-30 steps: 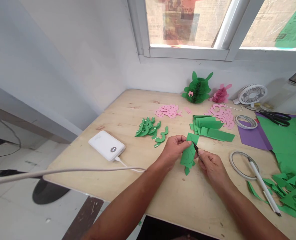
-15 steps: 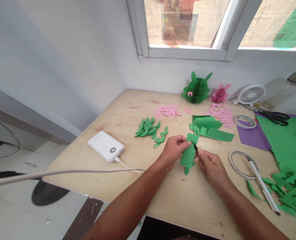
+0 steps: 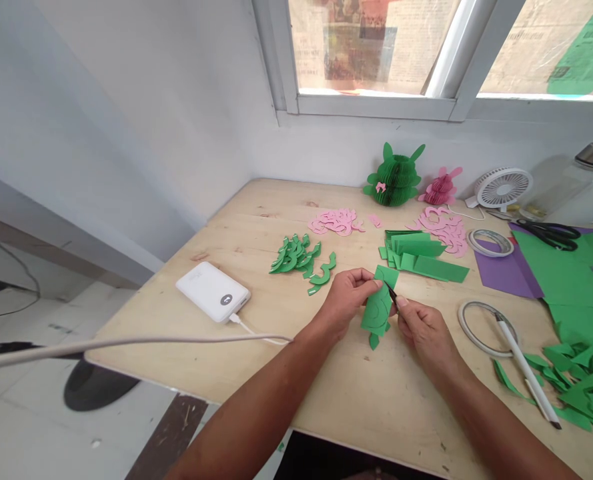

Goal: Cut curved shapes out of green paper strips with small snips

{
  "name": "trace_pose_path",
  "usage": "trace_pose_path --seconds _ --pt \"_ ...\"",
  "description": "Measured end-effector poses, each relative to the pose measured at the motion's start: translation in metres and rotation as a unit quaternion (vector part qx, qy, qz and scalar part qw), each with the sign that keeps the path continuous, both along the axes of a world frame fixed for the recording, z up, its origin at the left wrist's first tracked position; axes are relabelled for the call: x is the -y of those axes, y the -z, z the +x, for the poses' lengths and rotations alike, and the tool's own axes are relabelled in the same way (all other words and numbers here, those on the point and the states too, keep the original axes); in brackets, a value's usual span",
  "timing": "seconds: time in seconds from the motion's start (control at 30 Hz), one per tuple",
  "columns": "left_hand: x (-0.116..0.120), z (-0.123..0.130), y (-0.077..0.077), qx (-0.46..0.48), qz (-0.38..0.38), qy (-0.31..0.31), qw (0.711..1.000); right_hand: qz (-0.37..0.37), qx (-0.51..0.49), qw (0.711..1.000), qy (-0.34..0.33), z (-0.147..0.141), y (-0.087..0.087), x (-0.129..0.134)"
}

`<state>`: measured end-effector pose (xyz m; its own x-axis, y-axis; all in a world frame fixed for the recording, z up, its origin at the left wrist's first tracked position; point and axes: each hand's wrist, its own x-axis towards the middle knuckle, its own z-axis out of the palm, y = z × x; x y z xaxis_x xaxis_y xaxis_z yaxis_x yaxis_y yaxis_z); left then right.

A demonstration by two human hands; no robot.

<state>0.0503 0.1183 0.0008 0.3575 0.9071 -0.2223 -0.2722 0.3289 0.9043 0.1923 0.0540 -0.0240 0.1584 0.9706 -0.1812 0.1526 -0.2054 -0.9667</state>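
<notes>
In the head view, the left hand [image 3: 345,297] was clamped on the upper left edge of the green paper strip [image 3: 376,312], held just above the tabletop [image 3: 336,393]. The strip's long axis ran away from the body, its far end leaning slightly right. The right hand [image 3: 423,330] lay just right of it, fingers closed around a slim dark tool [image 3: 391,292] that met its right side.

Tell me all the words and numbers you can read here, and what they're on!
I can't read any for sure.
Newspaper at the window: lots of print, too small and blurry.
White power bank, round dark display: a light mark, too blurry to tell if it's a number.
White power bank, top: faint marks, too pale to read.
</notes>
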Motion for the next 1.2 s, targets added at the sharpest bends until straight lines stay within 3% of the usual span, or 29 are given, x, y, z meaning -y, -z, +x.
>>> trace_pose_path --seconds 1.2 --pt "0.0031 0.0033 0.0007 0.029 -0.02 -0.013 0.999 0.007 -0.033 0.999 0.009 -0.0039 -0.0013 -0.0008"
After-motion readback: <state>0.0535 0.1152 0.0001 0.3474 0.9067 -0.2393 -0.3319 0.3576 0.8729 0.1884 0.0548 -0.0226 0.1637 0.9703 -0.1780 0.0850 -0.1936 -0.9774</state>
